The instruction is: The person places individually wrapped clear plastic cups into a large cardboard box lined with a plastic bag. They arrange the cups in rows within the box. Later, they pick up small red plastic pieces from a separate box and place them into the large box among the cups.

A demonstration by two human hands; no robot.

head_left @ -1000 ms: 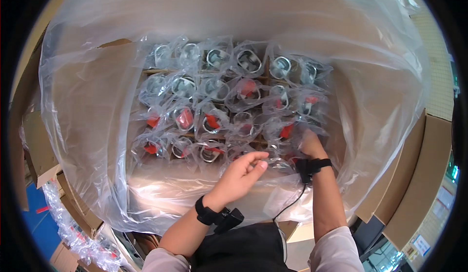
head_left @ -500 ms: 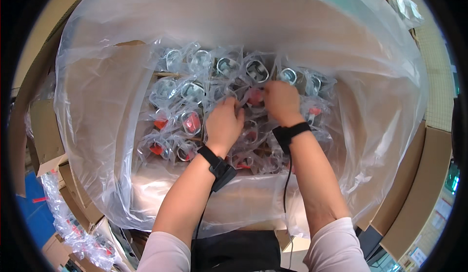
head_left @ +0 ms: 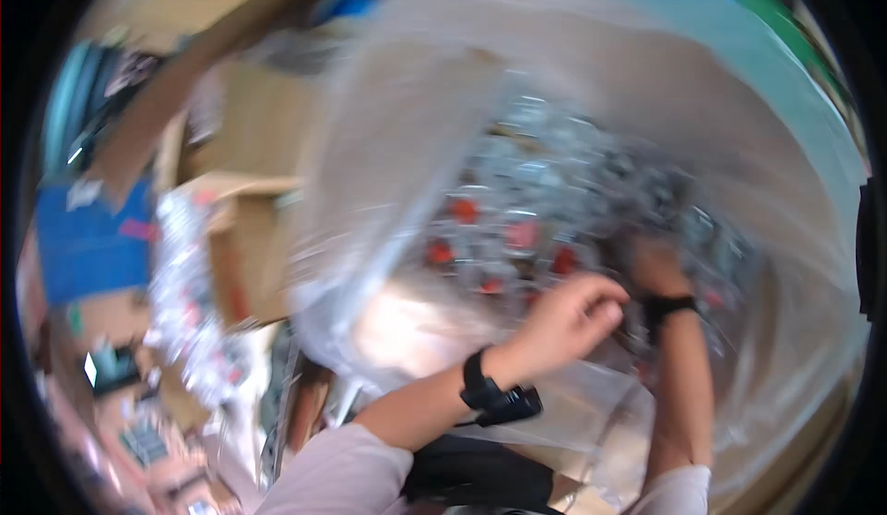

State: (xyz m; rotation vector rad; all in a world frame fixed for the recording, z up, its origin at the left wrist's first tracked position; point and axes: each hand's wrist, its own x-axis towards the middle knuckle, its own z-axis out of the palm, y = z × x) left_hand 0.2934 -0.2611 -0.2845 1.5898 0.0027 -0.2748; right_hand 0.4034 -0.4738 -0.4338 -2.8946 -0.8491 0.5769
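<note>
Motion blurs the whole picture. Rows of round metal parts, piston-like, in clear plastic bags [head_left: 531, 173] fill a box lined with a large clear plastic sheet [head_left: 397, 145]. Several carry red or orange pieces [head_left: 520, 235]. My left hand [head_left: 568, 319] hovers over the near side of the rows, its fingers loosely bent, thumb a little apart, nothing visible in it. Farther right, my right hand [head_left: 658, 267] reaches down among the bagged parts. Its fingers are smeared and partly hidden, so what they touch cannot be made out. Both wrists wear black straps with small devices.
Left of the lined box stand open cardboard boxes [head_left: 254, 127] and a blue panel or bin [head_left: 92, 242]. A heap of clear bags with red bits [head_left: 199, 302] lies beside them. A cardboard flap [head_left: 176, 90] sticks out at the upper left.
My view has swung left, so the box now sits farther right and tilted. My left hand has drawn back from the bagged parts toward the near side; my right hand stays among them.
</note>
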